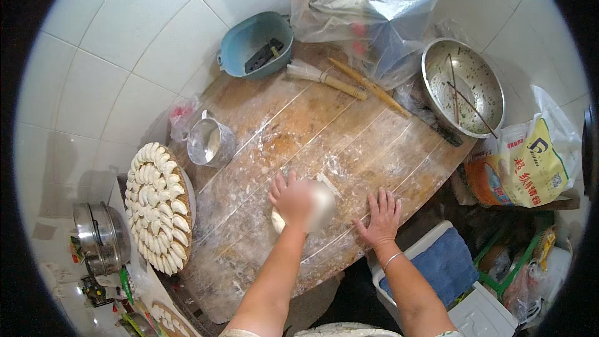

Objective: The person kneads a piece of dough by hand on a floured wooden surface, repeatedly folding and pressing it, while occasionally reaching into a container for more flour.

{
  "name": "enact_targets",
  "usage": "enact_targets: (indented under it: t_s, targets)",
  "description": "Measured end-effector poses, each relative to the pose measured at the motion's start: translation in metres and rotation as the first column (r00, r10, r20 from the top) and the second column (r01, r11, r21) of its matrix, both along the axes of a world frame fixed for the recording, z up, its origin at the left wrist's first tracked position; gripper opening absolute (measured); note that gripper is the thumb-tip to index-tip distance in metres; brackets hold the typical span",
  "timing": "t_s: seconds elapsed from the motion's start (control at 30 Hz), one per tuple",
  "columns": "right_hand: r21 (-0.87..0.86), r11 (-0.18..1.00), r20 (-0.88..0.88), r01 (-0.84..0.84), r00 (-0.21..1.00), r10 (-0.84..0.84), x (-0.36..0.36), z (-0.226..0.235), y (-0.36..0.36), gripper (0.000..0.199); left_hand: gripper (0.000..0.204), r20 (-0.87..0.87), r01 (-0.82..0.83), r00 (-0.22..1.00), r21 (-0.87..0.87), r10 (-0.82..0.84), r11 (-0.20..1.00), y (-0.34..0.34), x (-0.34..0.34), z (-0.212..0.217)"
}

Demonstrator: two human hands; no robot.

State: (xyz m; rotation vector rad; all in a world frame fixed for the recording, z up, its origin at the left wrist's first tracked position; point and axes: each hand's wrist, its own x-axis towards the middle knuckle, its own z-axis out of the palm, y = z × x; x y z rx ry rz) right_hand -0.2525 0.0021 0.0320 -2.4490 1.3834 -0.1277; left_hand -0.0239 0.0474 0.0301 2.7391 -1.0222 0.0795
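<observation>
On the floured wooden board (249, 140), a lump of white dough (278, 222) lies under my left hand (292, 203). That hand's fingers are stretched out past the dough, and part of the hand and dough is blurred. My right hand (379, 218) rests flat on the board near its front right edge, fingers spread, with nothing in it. A thin bracelet (392, 261) circles that wrist. A short pale strip (327, 183) lies just beyond the dough; I cannot tell what it is.
At left are a round tray of dumplings (191, 193), a metal cup (218, 150) and steel pots (103, 240). Along the back stand a blue basin (232, 47), a brush (337, 84), a wooden stick (374, 90) and a metal bowl (480, 81). A flour bag (530, 162) is at right.
</observation>
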Motion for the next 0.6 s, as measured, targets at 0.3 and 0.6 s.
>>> enact_targets:
  t_s: [0.3,0.6]
  targets:
    - [-0.074,0.997,0.062,0.024,0.998,-0.019,0.001,-0.011,-0.003,0.074,0.049,-0.463,0.054,0.886,0.164,0.028,0.985,-0.032,0.008,0.034]
    - [-0.146,0.988,0.117,0.041,0.993,-0.024,0.005,-0.013,0.002,0.066,0.058,-0.483,0.052,0.871,-0.086,-0.087,0.995,0.036,0.053,0.024]
